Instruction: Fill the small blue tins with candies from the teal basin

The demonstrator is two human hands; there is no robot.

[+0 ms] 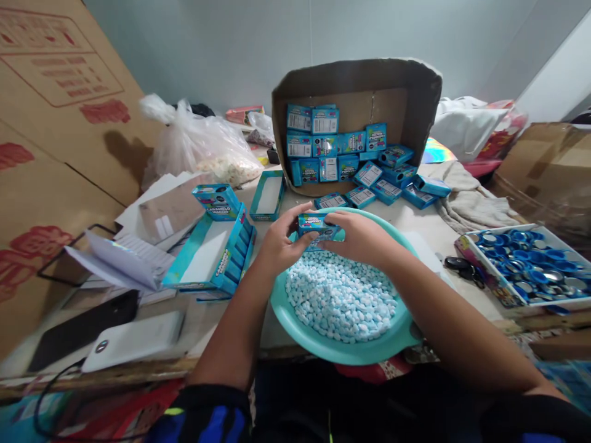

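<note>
- Over the turquoise basin, the left hand and right hand are gripping one small blue box between narrowed fingers.
- On the far side, similar boxes are partly filling a carton; many pale candies are still lying loose in the basin.
- Loose boxes are crowding the carton's mouth.
- Left, an open display box is standing; right, a tray is holding blue pieces.

A small blue box with white lettering lies sideways between left fingers and right fingers, above the far side of a round teal bowl of pale blue candies, near the tabletop's front edge.
</note>
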